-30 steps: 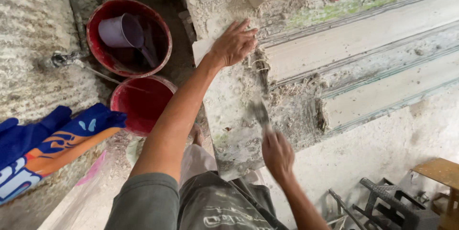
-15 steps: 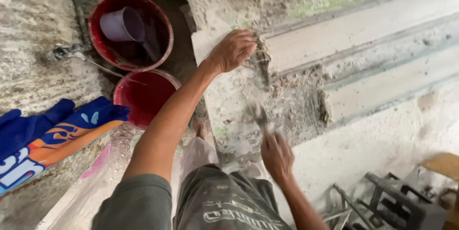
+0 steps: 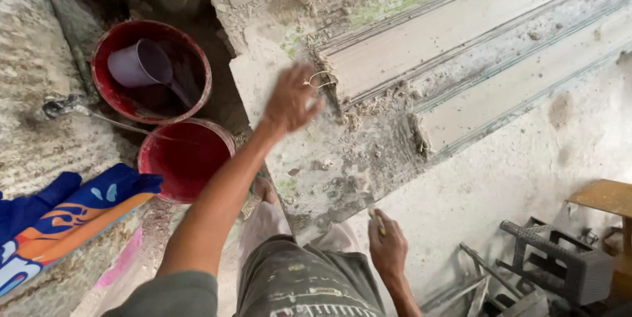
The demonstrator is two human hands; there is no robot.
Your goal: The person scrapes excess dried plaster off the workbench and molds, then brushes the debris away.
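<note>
Rough matt plaster slab [image 3: 342, 152]; glossy red plastic buckets [image 3: 187, 159]; wooden stool [image 3: 602, 198].

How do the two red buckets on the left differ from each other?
The upper red bucket holds a pale purple scoop and looks dark inside; the lower red bucket holds no scoop, and its inside shows bright red. The lower one sits nearer the person's left arm. Both are round, red and open-topped.

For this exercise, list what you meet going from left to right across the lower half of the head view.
Blue and orange cloth → lower red bucket → left hand → right hand, its grip closed on a thin tool → dark plastic stool → wooden stool.
</note>
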